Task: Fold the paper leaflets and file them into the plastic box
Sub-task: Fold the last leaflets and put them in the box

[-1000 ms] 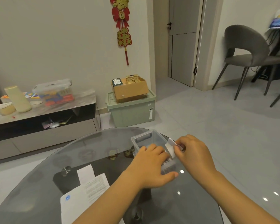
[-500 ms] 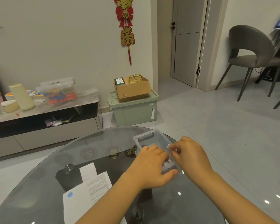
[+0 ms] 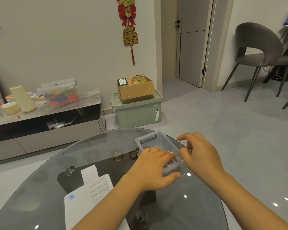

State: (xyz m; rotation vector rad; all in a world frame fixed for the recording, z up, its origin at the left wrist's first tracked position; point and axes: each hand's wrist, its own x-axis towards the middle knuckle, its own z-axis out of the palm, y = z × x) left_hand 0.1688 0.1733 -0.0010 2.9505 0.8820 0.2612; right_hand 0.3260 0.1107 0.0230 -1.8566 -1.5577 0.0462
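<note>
A small clear plastic box (image 3: 154, 141) stands on the round glass table (image 3: 106, 146), toward its far right edge. Folded leaflets with printed edges (image 3: 170, 164) stand packed in its near end. My left hand (image 3: 154, 170) grips the near end of the box, fingers over the rim onto the leaflets and thumb along the near wall. My right hand (image 3: 200, 153) hovers at the box's right rim, fingers loosely spread and holding nothing. Unfolded white leaflets (image 3: 88, 191) lie flat on the table at the lower left, with a smaller white slip (image 3: 89, 174) above them.
The table's dark pedestal (image 3: 70, 180) shows through the glass. On the floor beyond stands a green storage crate (image 3: 136, 112) with a cardboard box (image 3: 136, 91) on top. A low cabinet (image 3: 45, 123) with clutter is at the left; a grey chair (image 3: 259, 52) is far right.
My right hand pushed the folded white leaflet down into the box, let it go, and now lifts off with its fingers spread. My left hand stayed on the box.
</note>
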